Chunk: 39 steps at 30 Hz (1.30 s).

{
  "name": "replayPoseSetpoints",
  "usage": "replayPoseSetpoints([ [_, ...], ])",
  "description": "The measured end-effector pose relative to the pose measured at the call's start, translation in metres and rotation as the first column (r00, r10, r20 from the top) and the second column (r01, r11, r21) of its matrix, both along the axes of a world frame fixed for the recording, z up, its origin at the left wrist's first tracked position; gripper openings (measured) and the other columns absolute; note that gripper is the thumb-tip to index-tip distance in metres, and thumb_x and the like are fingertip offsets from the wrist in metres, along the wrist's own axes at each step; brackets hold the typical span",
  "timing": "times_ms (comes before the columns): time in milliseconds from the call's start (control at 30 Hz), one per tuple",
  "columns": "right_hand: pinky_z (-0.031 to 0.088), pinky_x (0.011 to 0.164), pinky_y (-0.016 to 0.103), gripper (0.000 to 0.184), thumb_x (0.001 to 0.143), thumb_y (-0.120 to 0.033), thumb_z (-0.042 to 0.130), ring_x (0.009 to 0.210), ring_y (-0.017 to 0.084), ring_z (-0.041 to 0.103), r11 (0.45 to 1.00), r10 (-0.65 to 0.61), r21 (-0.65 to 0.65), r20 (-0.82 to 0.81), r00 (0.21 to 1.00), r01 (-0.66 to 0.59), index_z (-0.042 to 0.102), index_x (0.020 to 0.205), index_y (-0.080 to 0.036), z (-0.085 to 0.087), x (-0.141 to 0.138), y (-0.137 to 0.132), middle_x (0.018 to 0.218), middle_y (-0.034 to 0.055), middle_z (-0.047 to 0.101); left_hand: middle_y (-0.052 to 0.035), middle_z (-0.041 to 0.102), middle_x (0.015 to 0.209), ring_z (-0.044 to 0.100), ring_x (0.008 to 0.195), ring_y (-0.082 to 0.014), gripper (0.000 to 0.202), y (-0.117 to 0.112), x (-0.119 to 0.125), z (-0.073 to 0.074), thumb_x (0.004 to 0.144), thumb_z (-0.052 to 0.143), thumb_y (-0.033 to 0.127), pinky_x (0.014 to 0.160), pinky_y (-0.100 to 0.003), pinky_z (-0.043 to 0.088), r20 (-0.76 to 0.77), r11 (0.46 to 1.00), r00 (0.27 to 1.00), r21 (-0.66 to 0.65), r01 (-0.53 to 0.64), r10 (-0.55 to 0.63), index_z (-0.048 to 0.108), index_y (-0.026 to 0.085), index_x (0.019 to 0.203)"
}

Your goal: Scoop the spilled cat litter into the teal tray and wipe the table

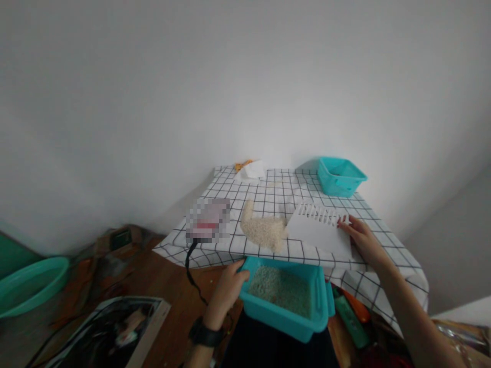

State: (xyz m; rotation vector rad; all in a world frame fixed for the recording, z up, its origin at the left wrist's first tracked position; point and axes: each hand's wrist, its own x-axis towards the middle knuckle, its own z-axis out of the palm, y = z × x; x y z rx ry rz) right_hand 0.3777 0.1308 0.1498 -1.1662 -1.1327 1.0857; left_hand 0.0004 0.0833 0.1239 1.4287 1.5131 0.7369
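Note:
My left hand (227, 286) is closed over the left rim of a teal plastic bin (282, 323), which is held below the table's front edge. Pale grains (282, 289) cover the bin's bottom. In my right hand (360, 236) is a white sheet with a row of slots (320, 230) along its far edge, pinched at its right end. The sheet leans over the tabletop, its left end touching or very near a heap of beige grains (264, 231). That heap lies on the checked cloth, with a narrow strip trailing away from me.
A second teal bin (341, 179) stands at the table's back right. White paper (253, 169) lies at the back of the checked tablecloth (276, 191). A blurred-out device with a black cable (187, 260) is at left. An open box (126, 327) and a green basin (34, 286) are on the floor.

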Motion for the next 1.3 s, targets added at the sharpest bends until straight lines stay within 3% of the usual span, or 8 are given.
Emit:
replayPoseSetpoints([
  [133,0.057,0.062,0.028,0.030,0.080,-0.042,0.078,0.074,0.020,0.073,0.987,0.152,-0.049,0.001,0.988,-0.152,0.066,0.100,-0.024,0.006,-0.002,-0.005,0.098,0.0034,0.077,0.0039,0.042,0.058,0.041,0.061,-0.0163,0.015,0.000,0.001,0.001,0.053,0.042,0.031,0.059,-0.029,0.027,-0.001,1.000,1.000,0.009,-0.012,0.012,0.051,0.023,0.062],
  [233,0.057,0.062,0.028,0.031,0.080,-0.042,0.077,0.075,0.021,0.073,0.981,0.183,-0.063,-0.008,0.983,-0.183,0.067,0.102,-0.024,0.006,-0.003,-0.006,0.099,0.0039,0.078,0.0036,0.043,0.058,0.041,0.061,-0.0168,0.017,0.000,0.000,0.001,0.052,0.043,0.031,0.059,-0.030,0.027,0.009,1.000,1.000,0.008,-0.021,0.021,0.054,0.022,0.062],
  [367,0.058,0.068,0.030,0.034,0.075,-0.044,0.079,0.080,0.022,0.072,0.998,-0.037,0.042,-0.026,0.999,0.038,0.069,0.100,-0.024,0.004,-0.001,-0.002,0.099,0.0041,0.078,0.0036,0.045,0.058,0.042,0.062,-0.0175,0.021,0.000,-0.003,-0.001,0.052,0.043,0.032,0.059,-0.029,0.030,0.039,0.999,0.998,-0.015,-0.039,0.040,0.056,0.022,0.065],
  [433,0.057,0.063,0.030,0.033,0.075,-0.047,0.078,0.075,0.021,0.071,0.988,-0.134,0.074,-0.016,0.991,0.135,0.068,0.097,-0.024,0.003,0.000,0.002,0.095,0.0041,0.077,0.0031,0.048,0.059,0.044,0.063,-0.0183,0.023,0.000,-0.006,-0.002,0.053,0.044,0.033,0.059,-0.029,0.031,0.053,0.998,0.997,-0.027,-0.048,0.050,0.057,0.022,0.068],
  [633,0.045,0.049,0.028,0.037,0.070,-0.054,0.077,0.059,0.019,0.061,0.969,-0.232,0.111,0.095,0.968,0.221,0.062,0.082,-0.023,0.008,-0.007,0.023,0.068,0.0011,0.068,0.0016,0.051,0.062,0.046,0.066,-0.0202,0.020,0.001,-0.015,-0.004,0.052,0.045,0.035,0.061,-0.030,0.034,0.064,0.996,0.994,-0.014,-0.087,0.088,0.055,0.023,0.066],
  [900,0.043,0.052,0.026,0.036,0.073,-0.055,0.075,0.067,0.020,0.062,0.990,-0.106,0.115,0.194,0.975,0.085,0.060,0.082,-0.023,0.015,-0.045,0.025,0.075,0.0023,0.068,0.0044,0.045,0.057,0.042,0.058,-0.0167,0.017,-0.003,-0.029,-0.010,0.053,0.044,0.035,0.057,-0.029,0.030,0.089,0.996,0.992,-0.010,-0.091,0.092,0.051,0.023,0.063],
  [1100,0.043,0.052,0.025,0.036,0.074,-0.054,0.076,0.061,0.016,0.057,0.994,-0.056,0.108,0.210,0.976,0.034,0.059,0.079,-0.023,0.016,-0.047,0.015,0.066,-0.0024,0.061,0.0045,0.042,0.057,0.041,0.061,-0.0169,0.016,-0.003,-0.026,-0.006,0.052,0.044,0.035,0.059,-0.030,0.029,0.061,0.996,0.994,0.014,-0.093,0.092,0.051,0.023,0.060],
  [1300,0.041,0.048,0.025,0.036,0.076,-0.056,0.075,0.058,0.015,0.056,0.996,-0.012,0.090,0.226,0.974,-0.008,0.061,0.080,-0.024,0.015,-0.046,0.003,0.068,-0.0009,0.063,0.0041,0.043,0.057,0.043,0.060,-0.0180,0.017,0.000,-0.023,-0.007,0.053,0.043,0.034,0.059,-0.030,0.029,0.043,0.996,0.995,0.008,-0.092,0.091,0.052,0.024,0.062],
])
